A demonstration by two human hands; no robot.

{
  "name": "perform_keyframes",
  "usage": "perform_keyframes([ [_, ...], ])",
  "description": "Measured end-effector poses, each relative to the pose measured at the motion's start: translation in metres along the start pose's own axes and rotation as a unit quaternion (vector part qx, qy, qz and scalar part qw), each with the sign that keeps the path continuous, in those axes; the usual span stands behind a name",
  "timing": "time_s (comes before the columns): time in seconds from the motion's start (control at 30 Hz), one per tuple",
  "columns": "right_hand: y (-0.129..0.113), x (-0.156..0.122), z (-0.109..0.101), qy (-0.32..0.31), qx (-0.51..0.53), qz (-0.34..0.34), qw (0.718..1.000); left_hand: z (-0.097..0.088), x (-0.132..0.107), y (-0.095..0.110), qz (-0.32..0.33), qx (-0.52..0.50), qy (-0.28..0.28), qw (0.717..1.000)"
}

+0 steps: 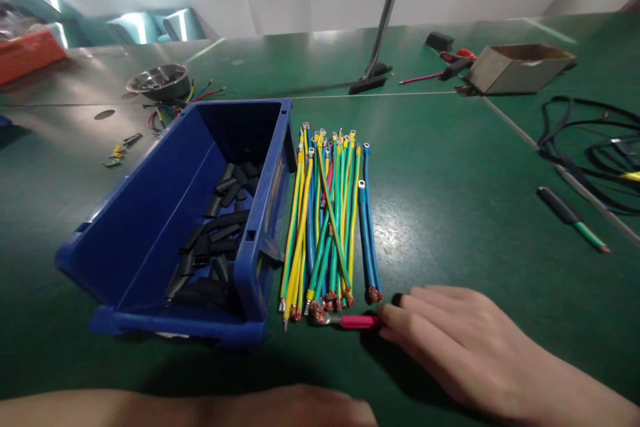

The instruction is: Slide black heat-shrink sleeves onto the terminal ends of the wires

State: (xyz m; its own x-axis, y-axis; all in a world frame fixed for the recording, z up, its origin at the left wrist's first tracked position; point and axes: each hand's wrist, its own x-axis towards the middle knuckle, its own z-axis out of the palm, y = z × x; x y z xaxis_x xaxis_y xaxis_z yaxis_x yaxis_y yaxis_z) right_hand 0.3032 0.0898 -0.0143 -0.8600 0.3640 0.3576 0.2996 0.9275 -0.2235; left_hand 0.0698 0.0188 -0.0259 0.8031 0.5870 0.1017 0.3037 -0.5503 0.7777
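My right hand (445, 340) is closed on a short red cable (361, 322). The cable points left, and its stripped copper end lies just below the cable bundle. A small black piece (397, 299) shows at my right fingertips; what it is I cannot tell. My left hand (325, 407) crosses the bottom edge of the picture, its fingers hidden. Ahead lies a bundle of yellow, green and blue cables (333, 213) with metal lugs at the far ends and mostly bare copper at the near ends. Two blue cables (369, 233) lie just right of it.
A blue bin (150, 240) with black tube pieces (225, 233) stands left of the bundle. Behind it are a metal bowl (159, 83) and loose wires. At right lie a black-sleeved green cable (570, 217), coiled black cable (565, 140) and a cardboard box (505, 73).
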Motion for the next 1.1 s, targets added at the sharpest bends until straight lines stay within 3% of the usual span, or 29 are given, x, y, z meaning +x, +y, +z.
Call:
perform_keyframes([
  [0.1,0.011,-0.013,-0.006,0.075,-0.074,0.046,0.993,-0.002,0.004,0.004,-0.026,-0.034,0.049,0.998],
  [0.23,0.023,-0.025,-0.011,0.1,-0.069,0.115,0.986,0.007,0.016,0.012,-0.113,-0.14,0.243,0.953],
  [0.3,0.026,-0.028,-0.012,0.108,-0.068,0.143,0.981,0.013,0.021,0.009,-0.069,-0.161,0.294,0.94],
  [0.4,0.027,-0.028,-0.013,0.11,-0.036,0.169,0.979,0.016,0.025,0.001,-0.036,-0.161,0.286,0.944],
  [0.57,0.026,-0.025,-0.013,0.109,0.011,0.168,0.98,0.008,0.026,0.005,-0.102,-0.14,0.282,0.944],
  [0.8,0.023,-0.019,-0.019,0.103,0.095,0.154,0.978,0.007,0.036,0.018,-0.244,-0.206,0.333,0.887],
  [1.1,0.019,-0.017,-0.026,0.137,0.122,0.167,0.969,0.008,0.047,0.01,-0.265,-0.31,0.379,0.831],
])
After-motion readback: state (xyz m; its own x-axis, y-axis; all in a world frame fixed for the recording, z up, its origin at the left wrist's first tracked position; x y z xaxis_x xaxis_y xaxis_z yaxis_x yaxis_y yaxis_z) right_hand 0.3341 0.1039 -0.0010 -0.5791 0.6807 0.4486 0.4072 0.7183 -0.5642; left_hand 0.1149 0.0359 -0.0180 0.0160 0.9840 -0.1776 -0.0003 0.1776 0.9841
